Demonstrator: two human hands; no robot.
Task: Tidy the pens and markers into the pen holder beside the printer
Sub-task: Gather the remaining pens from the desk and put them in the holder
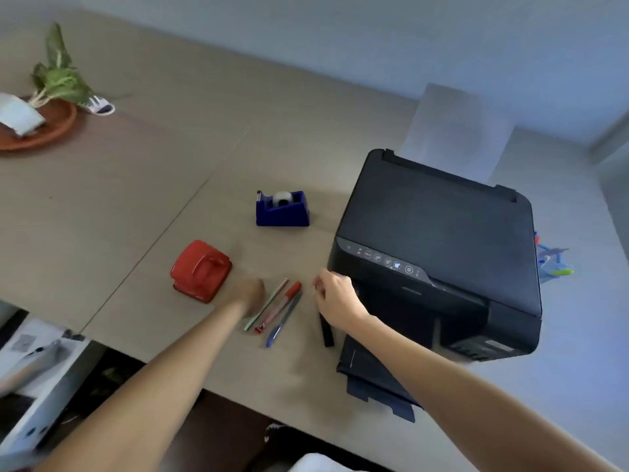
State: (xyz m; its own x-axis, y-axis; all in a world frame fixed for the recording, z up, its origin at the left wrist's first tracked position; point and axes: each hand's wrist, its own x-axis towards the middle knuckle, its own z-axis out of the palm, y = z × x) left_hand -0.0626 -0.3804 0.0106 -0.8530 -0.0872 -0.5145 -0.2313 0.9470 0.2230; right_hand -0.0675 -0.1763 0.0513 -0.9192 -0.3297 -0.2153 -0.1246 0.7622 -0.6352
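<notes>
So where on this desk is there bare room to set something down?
Bare patches: the wide stretch between the plant saucer and the tape dispenser, and the near edge below the red hole punch. Crowded: the strip between hole punch and printer, filled by three pens, a black marker and both hands.

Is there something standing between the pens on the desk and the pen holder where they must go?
Yes. The black printer sits between them: the pens lie on the desk at its left front corner, and the blue pen holder peeks out behind its right side. The pens must be carried over or around it.
</notes>
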